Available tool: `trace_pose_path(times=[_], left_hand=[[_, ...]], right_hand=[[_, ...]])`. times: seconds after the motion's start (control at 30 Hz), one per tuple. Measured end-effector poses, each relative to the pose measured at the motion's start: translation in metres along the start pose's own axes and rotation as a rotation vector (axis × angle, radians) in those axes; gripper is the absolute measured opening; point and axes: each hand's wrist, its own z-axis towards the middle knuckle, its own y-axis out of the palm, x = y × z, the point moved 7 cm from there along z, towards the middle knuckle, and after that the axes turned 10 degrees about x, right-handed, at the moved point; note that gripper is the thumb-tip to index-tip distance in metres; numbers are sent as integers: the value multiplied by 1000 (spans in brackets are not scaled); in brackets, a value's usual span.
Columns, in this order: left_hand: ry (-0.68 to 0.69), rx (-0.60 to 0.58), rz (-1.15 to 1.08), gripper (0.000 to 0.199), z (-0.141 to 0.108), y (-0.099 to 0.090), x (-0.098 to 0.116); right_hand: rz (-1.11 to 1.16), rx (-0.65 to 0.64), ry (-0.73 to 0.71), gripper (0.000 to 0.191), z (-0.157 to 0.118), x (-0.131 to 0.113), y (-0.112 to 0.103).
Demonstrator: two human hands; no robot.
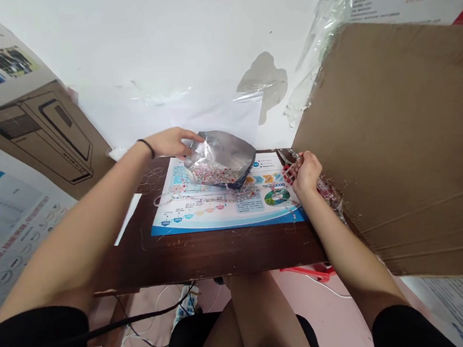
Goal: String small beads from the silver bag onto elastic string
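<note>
A silver foil bag [229,149] stands open on a printed sheet [203,220], with many small red, pink and white beads [211,174] inside. My left hand [173,142] is at the bag's upper left edge, index finger stretched onto the foil and the other fingers curled near the rim. At the sheet's right side my right hand [307,172] is closed, its fingers curled round strands of clear and reddish beads [292,170]. Scissors [284,157] lie beside those fingers, partly hidden. A strung line of pale beads [241,193] lies in front of the bag.
The dark wooden table [223,253] ends just before my legs. Cardboard [409,151] walls the right side, and a printed box panel [48,136] the left. More red bead strands [332,196] lie beyond my right wrist. Cables [147,315] hang below the table.
</note>
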Motion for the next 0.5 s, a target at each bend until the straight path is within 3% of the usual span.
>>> trace_pose_path(times=[0.1, 0.2, 0.33, 0.5], left_hand=[[-107, 211, 67, 34, -25, -50, -51], [-258, 302, 439, 25, -65, -71, -114], [-345, 314, 564, 29, -98, -48, -171], [-324, 412, 505, 34, -98, -25, -188]], right_hand=[[16, -10, 16, 18, -1, 2, 1], [28, -35, 36, 18, -1, 7, 2], [15, -58, 42, 17, -1, 13, 3], [-7, -70, 53, 19, -1, 16, 4]])
